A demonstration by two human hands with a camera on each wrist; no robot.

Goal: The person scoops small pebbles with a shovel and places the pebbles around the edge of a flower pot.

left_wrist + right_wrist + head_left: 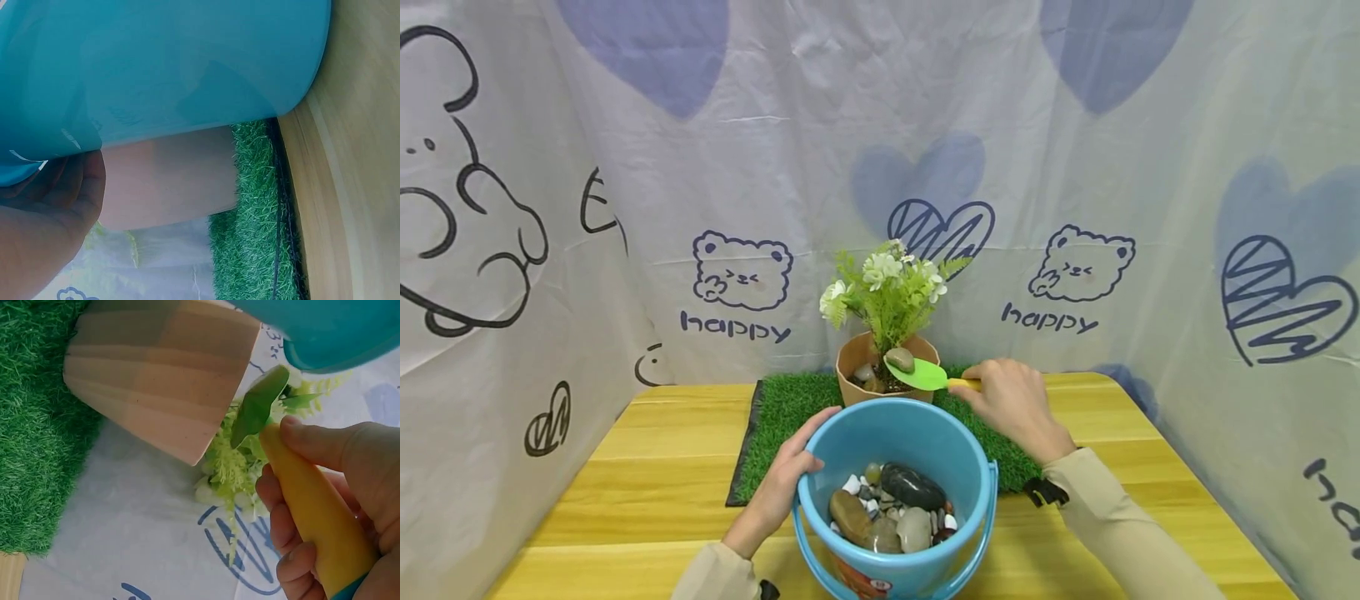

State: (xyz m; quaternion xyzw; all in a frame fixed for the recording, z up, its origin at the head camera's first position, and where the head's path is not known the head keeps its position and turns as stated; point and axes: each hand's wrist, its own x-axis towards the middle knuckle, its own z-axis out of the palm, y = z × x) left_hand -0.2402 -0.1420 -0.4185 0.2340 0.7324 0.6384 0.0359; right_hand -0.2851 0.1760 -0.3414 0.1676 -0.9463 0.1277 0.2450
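My right hand (1011, 398) grips the yellow handle of a small green toy shovel (927, 377). A brownish-grey stone (900, 360) lies on the blade, over the mouth of a tan flowerpot (852, 357). In the right wrist view the thumb lies along the yellow handle (315, 515) and the fingers curl round it. My left hand (786, 479) holds the left rim of a blue bucket (898, 408), thumb over the edge and fingers outside. Inside the bucket are a black stone (913, 486), a brown stone (850, 515) and several smaller pebbles.
Leafy white flowers (887, 287) stand in the pot, with a few stones (868, 379) on its soil. Pot and bucket stand close together by a green turf mat (790, 429) on a wooden table (647, 467). A printed cloth (850, 100) hangs behind and at the sides.
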